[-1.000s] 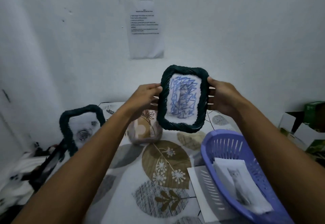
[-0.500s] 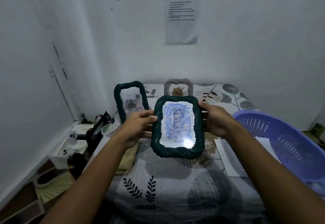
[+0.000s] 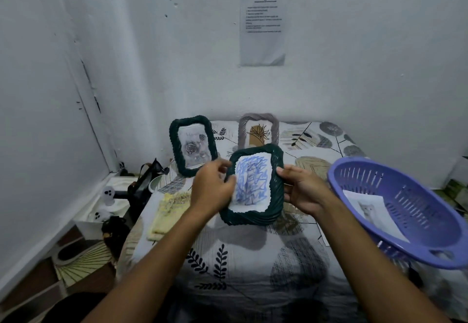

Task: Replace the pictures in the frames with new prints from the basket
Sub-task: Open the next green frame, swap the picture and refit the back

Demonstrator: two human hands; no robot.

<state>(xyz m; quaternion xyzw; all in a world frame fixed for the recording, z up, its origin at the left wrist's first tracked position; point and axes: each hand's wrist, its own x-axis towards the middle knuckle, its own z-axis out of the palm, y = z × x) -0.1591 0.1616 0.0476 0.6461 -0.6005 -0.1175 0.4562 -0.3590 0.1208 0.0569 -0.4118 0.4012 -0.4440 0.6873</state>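
Over table [image 3: 253, 267], frame [image 3: 274, 191] between fingers [image 3: 286, 172]

Three picture frames: two dark green [image 3: 274, 186] [image 3: 174, 145], one grey [image 3: 258, 117]. One purple basket [image 3: 415, 251] holding one cat print [image 3: 372, 211]. One yellow cloth [image 3: 169, 211]. One sheet [image 3: 262, 23] taped on the wall.

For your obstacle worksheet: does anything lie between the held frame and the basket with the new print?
Nothing visible does. The frame, held by the left hand and right hand, hangs over the table. The basket with the print sits just right of the right hand, with only open space between.
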